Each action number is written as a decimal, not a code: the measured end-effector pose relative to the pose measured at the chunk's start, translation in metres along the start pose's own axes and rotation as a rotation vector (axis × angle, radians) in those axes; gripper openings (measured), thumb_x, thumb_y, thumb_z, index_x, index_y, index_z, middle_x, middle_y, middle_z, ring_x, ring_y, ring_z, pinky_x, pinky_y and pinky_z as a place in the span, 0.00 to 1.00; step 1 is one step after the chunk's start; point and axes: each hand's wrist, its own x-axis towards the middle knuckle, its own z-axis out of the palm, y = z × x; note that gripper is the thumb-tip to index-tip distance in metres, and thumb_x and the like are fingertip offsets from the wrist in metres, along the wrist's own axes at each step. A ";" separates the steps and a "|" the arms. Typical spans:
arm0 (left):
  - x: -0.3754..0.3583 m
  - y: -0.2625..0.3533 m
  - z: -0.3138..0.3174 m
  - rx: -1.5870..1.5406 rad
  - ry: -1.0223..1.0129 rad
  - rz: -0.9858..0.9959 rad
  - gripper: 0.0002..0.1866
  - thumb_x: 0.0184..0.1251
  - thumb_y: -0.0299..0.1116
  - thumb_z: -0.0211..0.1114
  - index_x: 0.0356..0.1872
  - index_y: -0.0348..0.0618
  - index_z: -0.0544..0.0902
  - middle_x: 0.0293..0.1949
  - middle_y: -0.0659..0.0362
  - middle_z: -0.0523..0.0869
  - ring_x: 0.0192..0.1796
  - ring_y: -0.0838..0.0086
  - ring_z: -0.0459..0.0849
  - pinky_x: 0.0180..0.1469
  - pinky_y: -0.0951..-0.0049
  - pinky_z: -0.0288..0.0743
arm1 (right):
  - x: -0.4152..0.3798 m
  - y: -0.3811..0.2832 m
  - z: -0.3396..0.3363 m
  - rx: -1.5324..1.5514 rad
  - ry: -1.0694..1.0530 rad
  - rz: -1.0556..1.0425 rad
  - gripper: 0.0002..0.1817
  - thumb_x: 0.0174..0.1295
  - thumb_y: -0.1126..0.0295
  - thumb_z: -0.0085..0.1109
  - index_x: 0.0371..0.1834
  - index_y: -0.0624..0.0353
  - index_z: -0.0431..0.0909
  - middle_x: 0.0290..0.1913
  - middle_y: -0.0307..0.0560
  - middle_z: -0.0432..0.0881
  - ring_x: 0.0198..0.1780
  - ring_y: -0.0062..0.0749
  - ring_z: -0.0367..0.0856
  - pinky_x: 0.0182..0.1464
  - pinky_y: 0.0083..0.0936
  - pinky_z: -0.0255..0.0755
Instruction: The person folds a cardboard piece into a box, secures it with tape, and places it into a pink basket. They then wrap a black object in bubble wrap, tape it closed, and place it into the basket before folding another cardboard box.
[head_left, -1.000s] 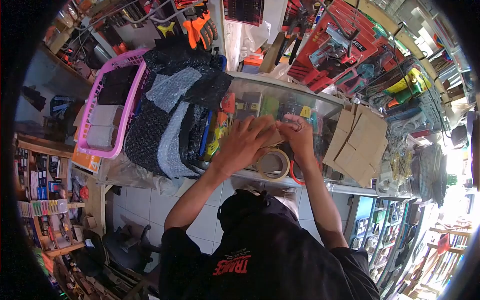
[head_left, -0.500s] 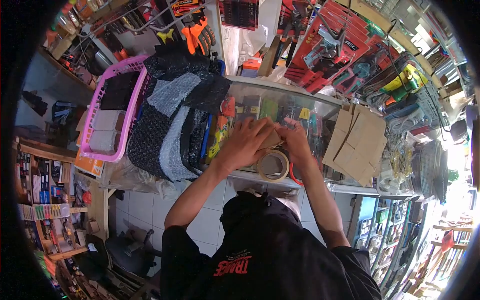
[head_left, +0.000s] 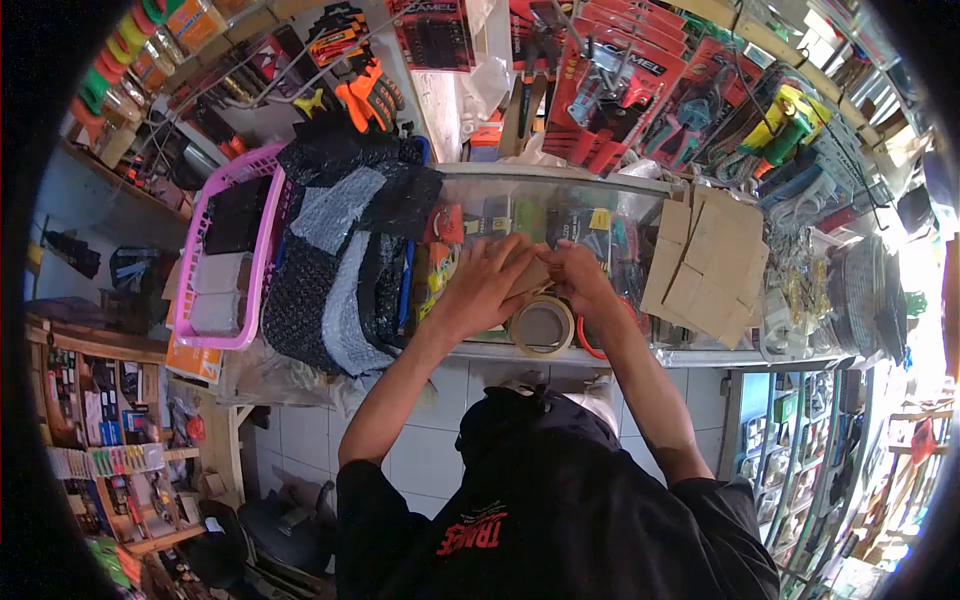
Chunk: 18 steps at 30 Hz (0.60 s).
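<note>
I see both hands over the glass counter (head_left: 560,205), close together near its front edge. The left hand (head_left: 487,285) lies flat, fingers spread, pressing down on a small cardboard parcel (head_left: 530,275). The right hand (head_left: 575,280) pinches the parcel's right end with curled fingers. The parcel sits at the middle of the counter, just behind the front edge; most of it is hidden under the hands.

A tape roll (head_left: 541,325) lies flat at the front edge, touching or just under both hands. A red ring (head_left: 590,345) shows partly behind the right wrist; I cannot tell what it is.

Left of the hands, a heap of black and grey bubble wrap (head_left: 340,250) covers the counter's left end and hangs over the front edge. Beyond it stands a pink basket (head_left: 262,235) holding dark and pale packets. On the right end lies a spread of flat cardboard pieces (head_left: 705,265), near the right hand but apart from it.

Through the glass I see packaged goods. The wall behind carries carded tools (head_left: 620,85) and orange gloves (head_left: 365,90). Below the counter the floor is white tile (head_left: 420,440), with stocked shelves on either side
</note>
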 end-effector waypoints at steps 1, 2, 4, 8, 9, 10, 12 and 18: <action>0.000 0.002 -0.002 0.004 -0.004 -0.007 0.44 0.59 0.39 0.80 0.78 0.49 0.72 0.75 0.51 0.68 0.69 0.43 0.72 0.69 0.44 0.71 | 0.001 -0.001 -0.003 0.022 -0.040 0.015 0.40 0.67 0.76 0.67 0.80 0.65 0.58 0.43 0.46 0.83 0.34 0.27 0.82 0.28 0.26 0.73; 0.000 0.004 -0.003 0.008 -0.012 -0.013 0.43 0.59 0.39 0.80 0.77 0.49 0.72 0.75 0.51 0.68 0.69 0.42 0.72 0.70 0.44 0.71 | 0.001 -0.001 -0.006 0.046 -0.079 0.031 0.38 0.68 0.77 0.66 0.79 0.64 0.60 0.41 0.43 0.83 0.32 0.23 0.81 0.26 0.23 0.70; 0.001 0.005 -0.006 0.009 -0.015 -0.002 0.41 0.60 0.40 0.80 0.76 0.49 0.73 0.75 0.50 0.68 0.69 0.41 0.72 0.70 0.43 0.70 | 0.013 0.002 -0.014 0.033 -0.161 0.043 0.31 0.68 0.77 0.64 0.74 0.61 0.66 0.37 0.38 0.80 0.28 0.19 0.76 0.23 0.21 0.64; 0.006 0.004 -0.005 -0.012 -0.044 -0.023 0.39 0.62 0.41 0.80 0.75 0.50 0.76 0.74 0.49 0.68 0.71 0.39 0.70 0.73 0.41 0.69 | 0.006 0.000 -0.010 -0.007 -0.154 0.080 0.24 0.70 0.72 0.63 0.67 0.49 0.69 0.34 0.32 0.75 0.28 0.18 0.71 0.27 0.21 0.60; 0.008 0.005 -0.008 0.005 -0.059 -0.038 0.38 0.62 0.42 0.80 0.74 0.50 0.77 0.74 0.48 0.68 0.73 0.38 0.69 0.74 0.41 0.68 | 0.003 -0.001 -0.005 -0.007 -0.141 0.082 0.23 0.69 0.72 0.64 0.65 0.49 0.69 0.33 0.32 0.75 0.28 0.18 0.71 0.27 0.21 0.60; 0.010 0.008 -0.011 0.021 -0.075 -0.051 0.38 0.62 0.42 0.80 0.74 0.50 0.78 0.74 0.47 0.68 0.74 0.38 0.68 0.75 0.41 0.67 | 0.001 -0.002 -0.001 -0.004 -0.126 0.084 0.22 0.69 0.72 0.64 0.63 0.49 0.69 0.33 0.31 0.74 0.27 0.17 0.70 0.27 0.22 0.60; 0.014 0.009 -0.014 0.006 -0.081 -0.054 0.38 0.61 0.42 0.80 0.73 0.51 0.79 0.73 0.45 0.68 0.74 0.37 0.69 0.74 0.41 0.68 | -0.001 -0.003 0.002 0.010 -0.118 0.078 0.21 0.68 0.73 0.65 0.61 0.49 0.70 0.33 0.31 0.73 0.27 0.16 0.70 0.28 0.23 0.61; 0.025 0.016 -0.020 -0.129 -0.169 -0.185 0.36 0.59 0.43 0.82 0.70 0.51 0.82 0.76 0.41 0.67 0.81 0.33 0.61 0.79 0.35 0.62 | -0.012 0.007 -0.013 -0.045 -0.036 -0.030 0.22 0.68 0.72 0.66 0.62 0.50 0.70 0.36 0.34 0.76 0.32 0.20 0.73 0.32 0.27 0.67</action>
